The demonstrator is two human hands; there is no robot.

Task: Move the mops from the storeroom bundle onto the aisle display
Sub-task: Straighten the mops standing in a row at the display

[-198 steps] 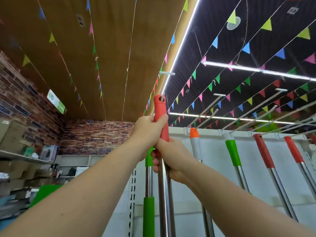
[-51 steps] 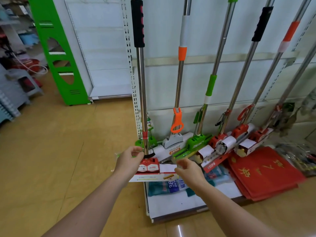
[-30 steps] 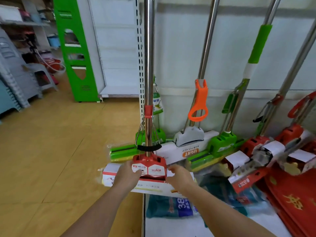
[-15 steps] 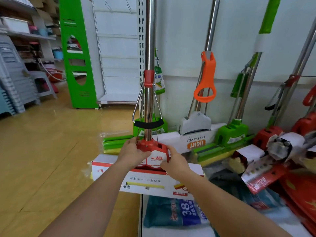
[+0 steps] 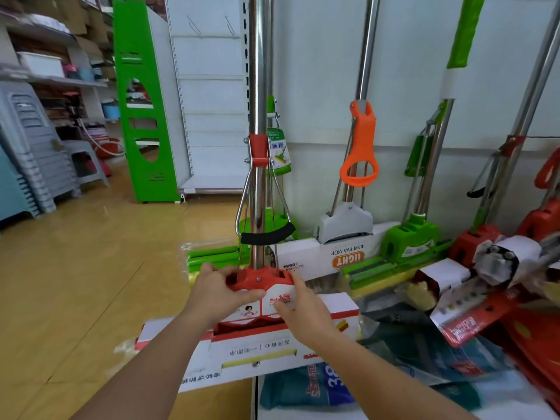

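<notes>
A red-headed mop (image 5: 260,278) with a steel pole (image 5: 257,86) hangs upright at the left end of the display. Its head sits in a white and red cardboard sleeve (image 5: 251,347). My left hand (image 5: 221,291) grips the left side of the red head, thumb across its front. My right hand (image 5: 298,304) holds the right side, fingers lying on the sleeve label. Other mops hang beside it: a green one (image 5: 212,256) behind, an orange-handled grey one (image 5: 348,219), and a green one (image 5: 412,234) further right.
Red mops (image 5: 478,237) and red packages crowd the right of the low white shelf (image 5: 303,415). A teal bag (image 5: 306,386) lies on the shelf near me. A green shelf end (image 5: 142,101) and stacked grey stools (image 5: 33,147) stand left, across a tan floor.
After hanging the red handle on a top hook, I looked down. Both hands took the mop head; over the last second they tilted it and the sleeve came nearer.
</notes>
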